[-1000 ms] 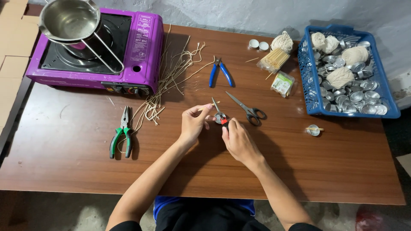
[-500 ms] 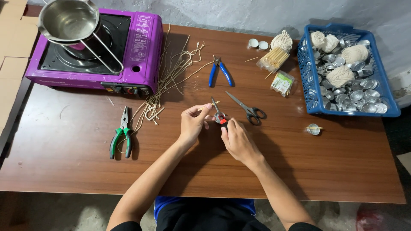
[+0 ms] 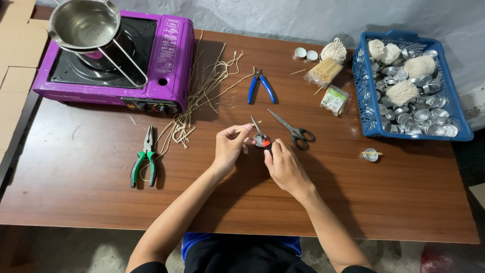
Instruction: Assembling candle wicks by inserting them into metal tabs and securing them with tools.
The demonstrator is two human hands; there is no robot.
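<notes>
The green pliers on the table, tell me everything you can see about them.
The green pliers lie flat on the brown wooden table, left of the left hand and untouched by either hand. They have dark metal jaws tapering to a point, shut and aimed away from the person, and two green-and-black handles spread slightly apart toward the near edge. A few pale strands from the wick pile reach their right side and curl under the handles.

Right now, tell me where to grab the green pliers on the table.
Grip the green pliers by the two handles, coming from above at the near end. They lie flat, jaws pointing toward the purple stove, handles slightly spread toward the person, nothing on them.
</notes>
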